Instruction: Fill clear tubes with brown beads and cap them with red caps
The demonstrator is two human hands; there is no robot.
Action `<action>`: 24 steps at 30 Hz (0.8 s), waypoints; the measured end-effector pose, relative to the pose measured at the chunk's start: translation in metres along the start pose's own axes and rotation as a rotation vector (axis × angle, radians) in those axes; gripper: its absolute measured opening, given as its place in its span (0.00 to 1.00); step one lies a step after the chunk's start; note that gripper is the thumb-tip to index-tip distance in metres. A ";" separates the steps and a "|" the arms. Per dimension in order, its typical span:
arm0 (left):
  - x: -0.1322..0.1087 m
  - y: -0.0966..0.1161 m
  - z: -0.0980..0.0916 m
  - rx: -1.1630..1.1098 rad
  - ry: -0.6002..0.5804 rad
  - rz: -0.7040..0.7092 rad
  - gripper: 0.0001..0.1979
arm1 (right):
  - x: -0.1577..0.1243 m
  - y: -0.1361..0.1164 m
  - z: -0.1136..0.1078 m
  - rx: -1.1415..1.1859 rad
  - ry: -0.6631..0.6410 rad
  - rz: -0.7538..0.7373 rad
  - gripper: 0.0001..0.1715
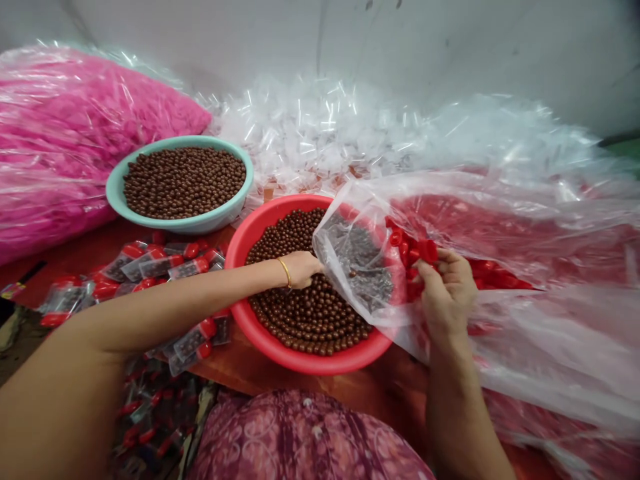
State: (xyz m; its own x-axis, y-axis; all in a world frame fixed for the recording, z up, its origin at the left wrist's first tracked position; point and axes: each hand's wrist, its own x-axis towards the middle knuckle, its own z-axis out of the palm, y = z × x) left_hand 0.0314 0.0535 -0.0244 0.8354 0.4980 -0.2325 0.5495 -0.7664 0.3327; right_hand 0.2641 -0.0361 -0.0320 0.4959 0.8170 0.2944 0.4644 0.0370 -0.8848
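Observation:
My left hand [301, 269] reaches into a red basin [300, 360] full of small brown balls [313, 317]. Its fingers are curled down among the balls, and the edge of a plastic bag hides what they hold. My right hand [447, 288] is closed on several red caps [415, 252] at the mouth of a large clear bag [525, 267] of red caps. A gold bangle sits on my left wrist.
A teal basin [118, 193] of more brown balls stands behind on the left. Filled clear tubes with red caps [160, 263] lie on the red table. A pink-filled bag [65, 140] is far left. A heap of empty clear tubes [325, 133] is at the back.

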 end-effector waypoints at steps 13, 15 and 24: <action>-0.050 0.009 -0.014 -1.598 0.097 -0.181 0.22 | -0.020 -0.061 0.020 0.431 -0.395 0.155 0.12; -0.050 0.019 -0.013 -1.617 0.126 -0.171 0.22 | -0.023 -0.067 0.031 0.378 -0.442 0.117 0.11; -0.049 0.025 -0.008 -1.452 0.220 -0.011 0.18 | -0.026 -0.074 0.048 -0.010 -0.561 -0.313 0.20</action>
State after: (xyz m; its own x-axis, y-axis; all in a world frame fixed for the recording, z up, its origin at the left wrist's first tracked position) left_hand 0.0047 0.0133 0.0022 0.7431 0.6534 -0.1441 -0.0255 0.2429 0.9697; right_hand 0.1821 -0.0324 0.0086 -0.1224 0.9456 0.3016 0.5333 0.3189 -0.7835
